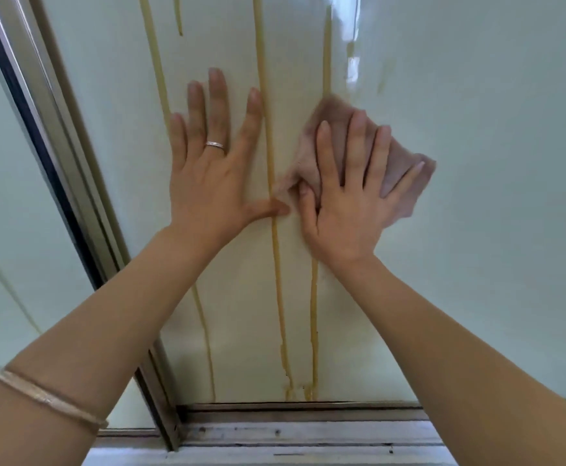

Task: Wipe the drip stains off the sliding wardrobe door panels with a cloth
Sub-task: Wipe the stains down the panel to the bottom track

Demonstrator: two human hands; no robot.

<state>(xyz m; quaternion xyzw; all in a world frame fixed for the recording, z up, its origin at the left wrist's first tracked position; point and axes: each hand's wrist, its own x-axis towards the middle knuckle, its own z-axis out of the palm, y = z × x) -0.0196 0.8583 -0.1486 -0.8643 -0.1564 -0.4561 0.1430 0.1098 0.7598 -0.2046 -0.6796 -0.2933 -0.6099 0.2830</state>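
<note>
Yellowish drip stains (pixel 268 136) run in long thin lines down the pale door panel (pixel 476 163), their long axis following the panel's height from the top edge of my view to the bottom rail (pixel 295 406). I count several: one left of my left hand (pixel 207 176), one passing between my two hands, and one that goes in under the cloth (pixel 358 153) and shows again below my right hand (pixel 348 203). The pinkish cloth lies flat against the panel, right of the middle streak, with one corner pointing up and another out to the right. My right hand is spread open on top of it, fingers pressing it to the panel, thumb at its lower left corner. My left hand is open too, palm flat on the bare panel, thumb tip nearly touching the cloth; it wears a ring (pixel 215 145), and a bracelet (pixel 49 400) sits on that forearm. Left of the stains, a metal door frame (pixel 56 156) slants down to the track (pixel 308 432).
</note>
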